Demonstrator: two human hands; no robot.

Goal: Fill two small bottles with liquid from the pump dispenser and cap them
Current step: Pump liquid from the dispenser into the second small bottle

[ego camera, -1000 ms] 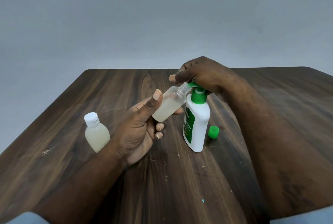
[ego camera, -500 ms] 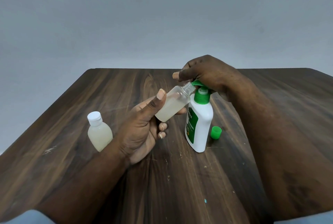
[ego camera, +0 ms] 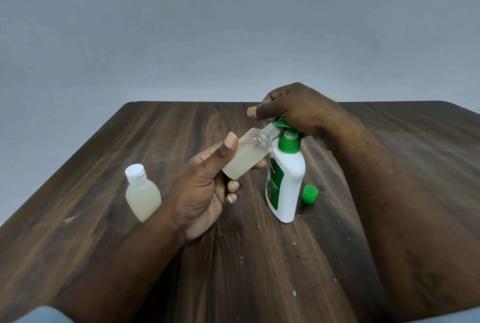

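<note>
We see the open small bottle [ego camera: 246,156] as clear plastic with a threaded neck and no cap. It is tilted so that its mouth points toward two o'clock, and cloudy, pale liquid is pooled in its lower half. Our left hand [ego camera: 205,187] grasps it above the table [ego camera: 104,219], the thumb laid along its near side and the fingers curled round beneath. Its mouth sits right at the green nozzle of the pump dispenser [ego camera: 288,187], a white bottle with a green label and green collar that stands upright near the middle of the table. Our right hand [ego camera: 298,109] is on the pump head with its fingers bent down over it and the thumb stretched out toward nine o'clock, above the bottle's neck. We count two small bottles: the one in hand and a capped small bottle [ego camera: 142,195], which is nearly full of the same milky liquid, closed with a white cap [ego camera: 134,172], and standing at nine o'clock of the left hand, partly behind the forearm. There is one dispenser and one loose green cap [ego camera: 310,194], lying on the wood just beside the dispenser at its three o'clock. A pale blue sleeve [ego camera: 39,316] shows at seven o'clock of the picture.
</note>
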